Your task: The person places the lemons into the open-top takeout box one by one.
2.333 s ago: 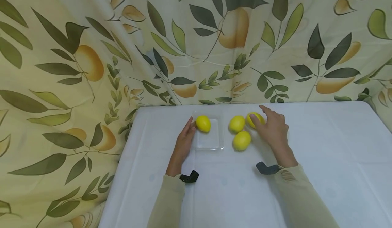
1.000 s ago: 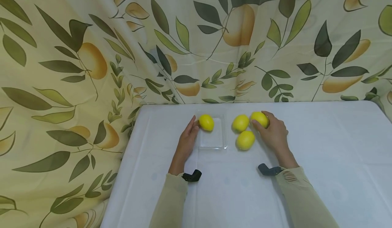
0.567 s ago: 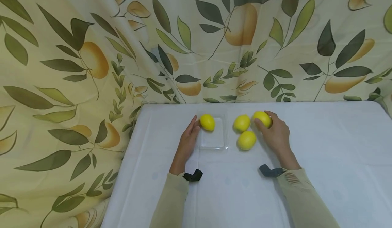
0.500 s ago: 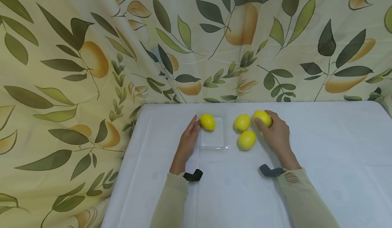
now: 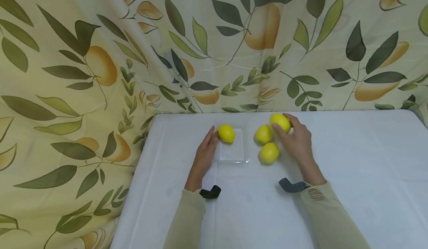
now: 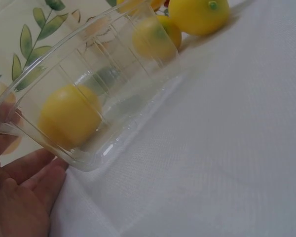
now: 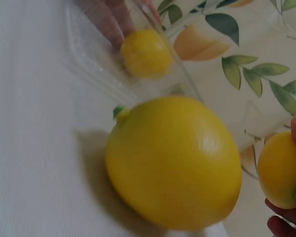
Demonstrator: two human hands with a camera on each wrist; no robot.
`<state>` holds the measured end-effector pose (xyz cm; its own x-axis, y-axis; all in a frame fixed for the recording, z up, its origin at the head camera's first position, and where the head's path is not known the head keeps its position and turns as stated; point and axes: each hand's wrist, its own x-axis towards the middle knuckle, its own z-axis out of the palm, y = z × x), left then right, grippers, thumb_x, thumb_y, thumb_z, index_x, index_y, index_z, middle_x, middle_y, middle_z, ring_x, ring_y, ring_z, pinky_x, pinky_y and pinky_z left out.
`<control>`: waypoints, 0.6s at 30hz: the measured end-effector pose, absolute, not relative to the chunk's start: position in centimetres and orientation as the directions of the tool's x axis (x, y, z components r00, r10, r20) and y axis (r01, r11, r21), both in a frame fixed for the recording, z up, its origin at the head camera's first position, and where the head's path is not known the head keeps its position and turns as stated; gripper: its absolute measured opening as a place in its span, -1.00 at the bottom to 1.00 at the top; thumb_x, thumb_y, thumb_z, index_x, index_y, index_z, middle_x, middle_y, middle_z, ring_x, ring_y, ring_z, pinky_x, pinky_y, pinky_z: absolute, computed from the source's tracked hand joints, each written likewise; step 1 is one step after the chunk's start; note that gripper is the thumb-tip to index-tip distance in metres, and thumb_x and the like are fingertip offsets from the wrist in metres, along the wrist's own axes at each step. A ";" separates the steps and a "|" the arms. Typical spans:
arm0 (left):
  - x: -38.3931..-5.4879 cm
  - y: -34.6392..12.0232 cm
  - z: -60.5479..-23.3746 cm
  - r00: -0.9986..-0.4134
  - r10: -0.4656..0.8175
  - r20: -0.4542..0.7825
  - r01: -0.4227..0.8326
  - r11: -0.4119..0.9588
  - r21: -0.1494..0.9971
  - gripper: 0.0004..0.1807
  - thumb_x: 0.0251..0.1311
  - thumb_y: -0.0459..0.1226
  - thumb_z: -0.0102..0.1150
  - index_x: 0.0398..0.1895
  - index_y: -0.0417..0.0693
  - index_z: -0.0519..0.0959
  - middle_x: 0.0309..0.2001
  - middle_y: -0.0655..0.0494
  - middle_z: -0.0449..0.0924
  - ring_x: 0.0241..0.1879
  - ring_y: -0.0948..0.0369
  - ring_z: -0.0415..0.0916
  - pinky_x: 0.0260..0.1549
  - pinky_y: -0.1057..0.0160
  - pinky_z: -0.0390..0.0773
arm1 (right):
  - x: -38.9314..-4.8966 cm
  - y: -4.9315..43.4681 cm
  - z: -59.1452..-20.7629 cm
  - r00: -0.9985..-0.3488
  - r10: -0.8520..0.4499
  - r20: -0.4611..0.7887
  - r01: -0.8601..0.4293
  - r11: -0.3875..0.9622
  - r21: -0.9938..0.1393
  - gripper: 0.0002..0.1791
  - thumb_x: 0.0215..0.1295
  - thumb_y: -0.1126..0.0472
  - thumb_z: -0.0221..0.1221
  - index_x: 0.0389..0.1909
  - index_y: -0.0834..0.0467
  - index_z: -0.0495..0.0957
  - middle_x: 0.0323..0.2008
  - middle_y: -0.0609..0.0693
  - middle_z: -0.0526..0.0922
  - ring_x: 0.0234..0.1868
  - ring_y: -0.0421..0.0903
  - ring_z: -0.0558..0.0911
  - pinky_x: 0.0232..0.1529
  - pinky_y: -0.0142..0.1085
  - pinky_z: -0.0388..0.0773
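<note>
My right hand (image 5: 297, 140) holds a yellow lemon (image 5: 279, 123) between thumb and fingers, raised above the table at the back. The right wrist view shows this lemon (image 7: 281, 170) gripped at the right edge. Two more lemons lie on the table, a rear one (image 5: 263, 134) and a front one (image 5: 269, 153), which looms large as the near lemon (image 7: 172, 163) in that view. My left hand (image 5: 204, 155), fingers fairly straight, rests against the left side of a clear plastic container (image 5: 247, 145). Inside the container lies one lemon (image 5: 226, 133), also seen through its wall as a lemon (image 6: 71, 116).
A white cloth (image 5: 247, 212) covers the table. Behind and to the left hangs a curtain (image 5: 133, 74) printed with leaves and fruit. The table's back edge runs just beyond the container and lemons.
The right hand first closed round the rightmost lemon, then raised it and moved it a little left and back. The left hand stays at the container.
</note>
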<state>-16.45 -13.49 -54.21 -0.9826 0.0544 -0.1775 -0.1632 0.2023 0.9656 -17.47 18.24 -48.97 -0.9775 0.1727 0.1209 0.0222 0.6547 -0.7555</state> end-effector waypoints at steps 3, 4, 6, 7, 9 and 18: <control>-16.4 -13.3 -54.2 -0.985 0.061 -0.162 -0.148 0.189 0.971 -0.47 0.50 0.15 -0.04 0.47 0.80 0.17 0.47 0.43 0.35 0.57 0.26 0.09 0.59 -0.03 0.04 | -17.4 17.5 -48.1 -0.980 0.160 0.119 0.016 0.658 -0.753 -0.20 0.38 -0.30 0.17 0.48 0.08 0.35 0.13 0.26 0.59 0.03 0.26 0.47 -0.08 -0.05 0.25; -16.4 -13.3 -54.2 -0.985 0.063 -0.158 -0.144 0.185 0.972 -0.47 0.51 0.14 -0.04 0.47 0.78 0.17 0.47 0.42 0.35 0.57 0.26 0.10 0.59 -0.01 0.04 | -17.4 17.2 -47.8 -0.981 0.152 0.122 0.009 0.661 -0.750 -0.20 0.38 -0.30 0.17 0.48 0.08 0.35 0.13 0.25 0.59 0.03 0.26 0.47 -0.09 -0.05 0.24; -16.4 -13.3 -54.2 -0.986 0.068 -0.152 -0.137 0.181 0.974 -0.47 0.52 0.11 -0.04 0.48 0.76 0.17 0.48 0.39 0.35 0.58 0.25 0.09 0.59 -0.01 0.04 | -17.4 16.5 -47.4 -0.983 0.139 0.121 0.001 0.663 -0.749 -0.20 0.38 -0.31 0.17 0.48 0.06 0.35 0.13 0.24 0.60 0.03 0.27 0.47 -0.09 -0.07 0.23; -16.4 -13.3 -54.2 -0.985 0.068 -0.157 -0.142 0.183 0.973 -0.47 0.52 0.11 -0.03 0.47 0.78 0.17 0.48 0.40 0.34 0.58 0.26 0.08 0.59 0.00 0.04 | -17.4 16.2 -47.2 -0.984 0.133 0.118 0.000 0.662 -0.750 -0.20 0.38 -0.32 0.17 0.48 0.05 0.35 0.14 0.23 0.59 0.04 0.27 0.46 -0.10 -0.08 0.23; -16.4 -13.3 -54.3 -0.984 0.068 -0.162 -0.147 0.189 0.971 -0.47 0.52 0.12 -0.04 0.47 0.80 0.17 0.48 0.40 0.34 0.58 0.26 0.07 0.59 -0.01 0.04 | -17.5 15.6 -46.8 -0.985 0.122 0.122 -0.012 0.656 -0.754 -0.20 0.37 -0.32 0.17 0.48 0.05 0.35 0.16 0.23 0.59 0.04 0.27 0.47 -0.11 -0.09 0.24; -16.6 -13.5 -54.4 -0.985 0.065 -0.162 -0.147 0.200 0.969 -0.48 0.54 0.09 -0.06 0.48 0.79 0.16 0.47 0.43 0.35 0.57 0.28 0.09 0.59 0.01 0.05 | -18.0 13.1 -46.0 -0.990 0.080 0.119 -0.044 0.617 -0.786 -0.21 0.35 -0.35 0.17 0.46 0.00 0.38 0.16 0.17 0.60 0.09 0.24 0.46 -0.05 -0.05 0.26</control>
